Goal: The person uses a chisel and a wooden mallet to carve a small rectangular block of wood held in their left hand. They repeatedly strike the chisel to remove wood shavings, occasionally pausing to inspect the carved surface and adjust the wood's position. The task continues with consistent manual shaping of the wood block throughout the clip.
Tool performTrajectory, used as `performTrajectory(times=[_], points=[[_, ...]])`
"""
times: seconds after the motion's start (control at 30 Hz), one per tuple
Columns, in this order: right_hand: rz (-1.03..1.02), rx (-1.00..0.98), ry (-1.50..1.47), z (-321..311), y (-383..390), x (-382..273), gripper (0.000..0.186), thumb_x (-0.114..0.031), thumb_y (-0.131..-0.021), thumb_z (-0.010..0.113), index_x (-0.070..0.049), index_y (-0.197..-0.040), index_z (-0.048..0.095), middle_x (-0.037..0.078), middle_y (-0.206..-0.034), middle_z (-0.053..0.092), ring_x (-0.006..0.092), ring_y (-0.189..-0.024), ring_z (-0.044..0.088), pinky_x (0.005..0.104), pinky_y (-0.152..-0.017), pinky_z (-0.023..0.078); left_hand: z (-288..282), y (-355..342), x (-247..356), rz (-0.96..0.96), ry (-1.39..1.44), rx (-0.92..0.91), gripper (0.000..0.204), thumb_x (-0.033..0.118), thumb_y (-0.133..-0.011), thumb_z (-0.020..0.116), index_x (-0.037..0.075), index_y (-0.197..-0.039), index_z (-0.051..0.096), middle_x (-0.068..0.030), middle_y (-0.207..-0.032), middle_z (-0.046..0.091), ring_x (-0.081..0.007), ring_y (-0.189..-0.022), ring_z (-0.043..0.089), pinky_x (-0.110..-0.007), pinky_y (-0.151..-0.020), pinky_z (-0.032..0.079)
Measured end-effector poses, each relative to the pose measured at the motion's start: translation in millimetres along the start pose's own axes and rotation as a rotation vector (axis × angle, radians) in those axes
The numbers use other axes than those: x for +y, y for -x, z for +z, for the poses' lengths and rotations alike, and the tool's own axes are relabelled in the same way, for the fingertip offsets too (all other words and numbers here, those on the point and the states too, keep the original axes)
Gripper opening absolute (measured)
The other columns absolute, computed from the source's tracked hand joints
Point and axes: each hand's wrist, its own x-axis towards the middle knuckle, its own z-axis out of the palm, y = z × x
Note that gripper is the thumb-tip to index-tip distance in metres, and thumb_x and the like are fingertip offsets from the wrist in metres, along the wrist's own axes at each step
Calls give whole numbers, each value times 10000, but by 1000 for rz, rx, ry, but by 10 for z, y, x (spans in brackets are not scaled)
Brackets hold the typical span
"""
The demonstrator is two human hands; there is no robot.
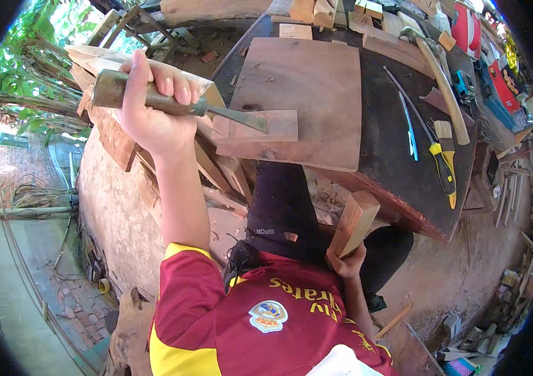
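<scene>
My left hand (158, 116) is closed around the thick, worn handle of a chisel (238, 118), thumb up along its end. The flat metal blade points right, its tip over a small rectangular wood block (282, 127); whether the edge touches cannot be made out. That block lies near the left front of a wide brown board (316, 75) on the dark table. Low at the right, near my lap, my right hand (349, 262) grips the lower end of a squared wooden block (355, 222), which is tilted upward. Some of its fingers are hidden.
On the dark tabletop (392, 156), right of the board, lie a long thin metal tool with a yellow-black handle (443, 172), a blue pen (409, 128), a brush (445, 135) and a wooden-handled hammer (439, 81). Wood offcuts (398, 50) line the back. Planks (207, 163) lean at the left.
</scene>
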Motion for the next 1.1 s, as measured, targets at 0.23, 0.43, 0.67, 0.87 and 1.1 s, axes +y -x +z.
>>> performTrajectory(times=[0.23, 0.43, 0.67, 0.87, 1.1], points=[[64, -11, -53, -16, 38, 131, 492, -138, -589, 738, 15, -1021, 556, 50, -856, 611, 150, -775, 578, 302, -718, 476, -8, 11, 4, -5, -39, -7, 282, 228, -939, 485, 122, -681, 448, -1, -565, 399, -133, -453, 387, -305, -446, 342], [-4, 5, 14, 5, -2, 1, 494, -155, -580, 747, 16, -1005, 561, 54, -850, 617, 152, -771, 582, 298, -716, 478, -60, 0, -19, -3, -29, -35, 254, 235, -933, 502, 134, -701, 474, 8, -574, 402, -128, -471, 384, -304, -454, 336], [17, 2, 64, -24, 20, 35, 502, -161, -580, 748, 13, -1012, 561, 53, -854, 614, 149, -776, 577, 298, -702, 480, -51, -10, -16, -22, -4, 51, 283, 199, -932, 495, 111, -668, 447, -17, -548, 409, -146, -417, 415, -311, -427, 362], [44, 6, -69, 44, 7, -106, 510, -146, -613, 740, 13, -1054, 541, 36, -891, 603, 136, -791, 569, 292, -719, 474, 33, -48, -74, -60, 11, 76, 228, 104, -871, 592, 123, -683, 464, -16, -527, 426, -146, -401, 431, -314, -400, 358], [-39, -25, -48, 27, -15, -98, 495, -154, -631, 744, 15, -1048, 537, 38, -882, 602, 127, -793, 570, 290, -714, 475, 281, -6, -108, -23, -14, 89, 177, 48, -836, 637, 87, -736, 497, -25, -522, 441, -141, -384, 421, -297, -383, 348]])
